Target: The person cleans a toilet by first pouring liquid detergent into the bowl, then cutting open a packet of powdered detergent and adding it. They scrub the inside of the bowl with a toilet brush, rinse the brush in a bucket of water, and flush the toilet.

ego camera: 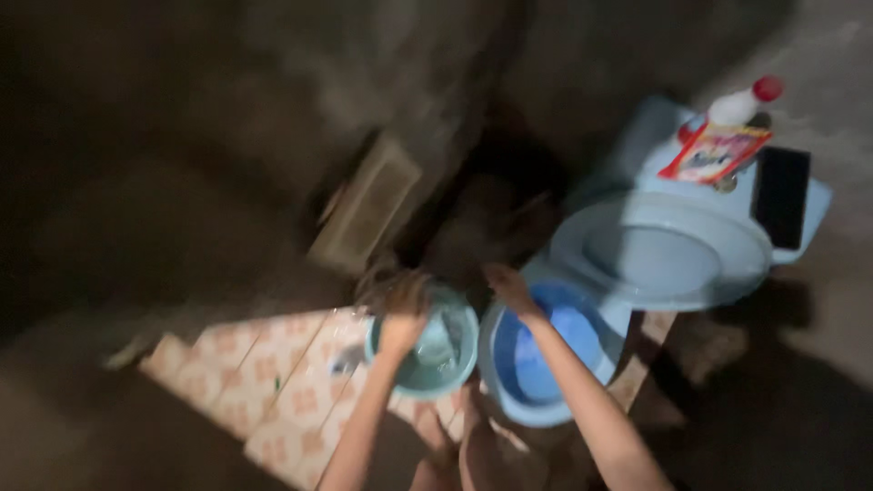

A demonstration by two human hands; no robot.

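From the head camera you are looking down into a dim, blurred bathroom corner. A pale blue toilet [668, 250] sits at the right, its lid lying down over the bowl. On the flat top of its tank [818, 205] stand a white bottle with a red cap [741, 105], a red and yellow packet [718, 150] just beside it, and a flat black phone-like slab [782, 195] near the right edge. A tan brick-like block [364, 205] leans against the dark wall at the back. Patterned floor tiles [273, 382], cream with orange motifs, run along the lower left.

Two round plastic vessels stand side by side on the floor before you. The teal basin [427, 350] is on the left, shiny and wet inside. The bigger blue bucket [536, 359] touches the front of the toilet.

Your left hand [400, 318] reaches forward with the arm straight and rests on the far rim of the teal basin, fingers curled over it. Your right hand [509, 286] stretches to the back rim of the blue bucket; blur hides whether its fingers are closed on the rim or merely touching. Your bare feet [459, 459] show at the bottom edge.
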